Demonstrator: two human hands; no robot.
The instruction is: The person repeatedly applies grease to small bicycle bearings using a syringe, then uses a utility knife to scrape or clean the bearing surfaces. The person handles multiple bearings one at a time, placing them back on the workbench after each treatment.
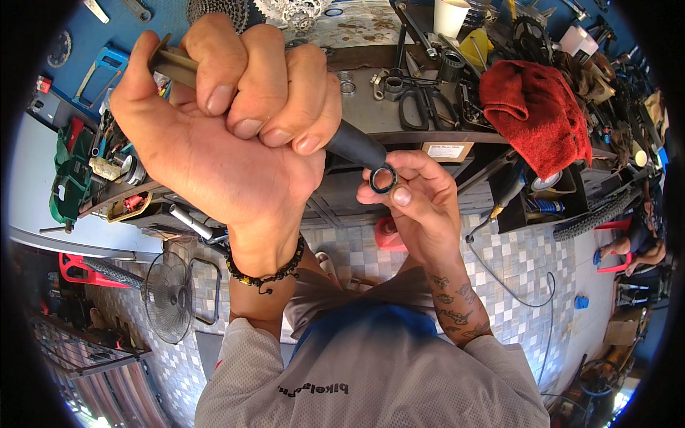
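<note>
My left hand [235, 121] is raised close at the left, its fingers wrapped round a dark syringe-like tool [353, 145]. The thumb presses against the flanged end of the tool's brownish plunger. Down to the right slants the black barrel, its end right at a small ring-shaped bearing [375, 187]. My right hand [426, 200] pinches this bearing between thumb and fingers, with its open middle facing me. Whether the barrel's end touches the ring I cannot tell.
The workbench [385, 60] ahead carries scissors [426, 108], small metal rings [346, 82], a white cup [451, 18] and a red cloth [531, 107]. A standing fan [168, 296] is on the tiled floor at left. A cable [517, 298] lies at right, where another person [642, 242] sits.
</note>
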